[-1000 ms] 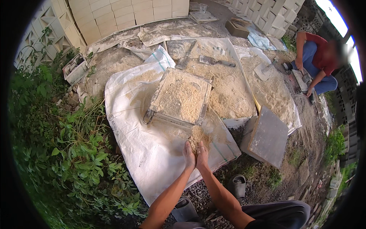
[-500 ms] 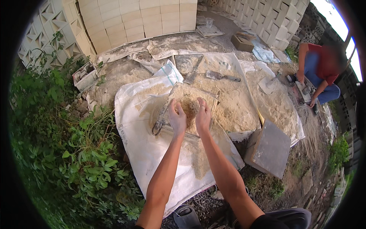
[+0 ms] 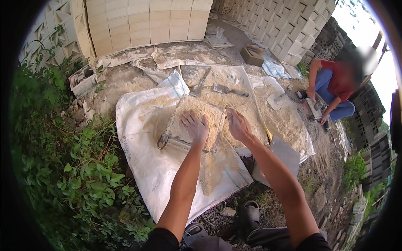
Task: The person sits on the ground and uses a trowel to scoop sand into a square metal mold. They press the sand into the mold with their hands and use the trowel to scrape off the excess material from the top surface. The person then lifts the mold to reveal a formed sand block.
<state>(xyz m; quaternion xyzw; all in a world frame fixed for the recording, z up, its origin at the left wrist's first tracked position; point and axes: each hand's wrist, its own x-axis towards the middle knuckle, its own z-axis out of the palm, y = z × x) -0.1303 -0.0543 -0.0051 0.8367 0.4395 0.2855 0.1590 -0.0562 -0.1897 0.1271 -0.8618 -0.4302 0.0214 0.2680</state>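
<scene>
A square metal mould point(image 3: 181, 142) lies on a white woven sack point(image 3: 144, 167), heaped with pale, damp-looking sandy mix point(image 3: 214, 123). On top of that mix my left hand point(image 3: 196, 126) rests palm down, its fingers spread. My right hand point(image 3: 239, 125) is at the mould's far right corner, with its fingers bent together around the small handle there; their inner side is partly hidden. A looped metal handle point(image 3: 162, 141) sticks out at the mould's near left corner. Just beyond the mould, a trowel point(image 3: 229, 89) lies on more of the loose mix.
A grey block point(image 3: 282, 157) stands beside the sack on the right. Leafy plants point(image 3: 92, 167) border the left side. At the right a person in a red shirt point(image 3: 341, 79) crouches over a small mould. Stacked pale blocks point(image 3: 146, 23) rise at the back.
Both hands were cupped in the mix inside the mould. The left has flattened onto the mix; the right has moved out to the mould's right corner. The whole view has shifted a little.
</scene>
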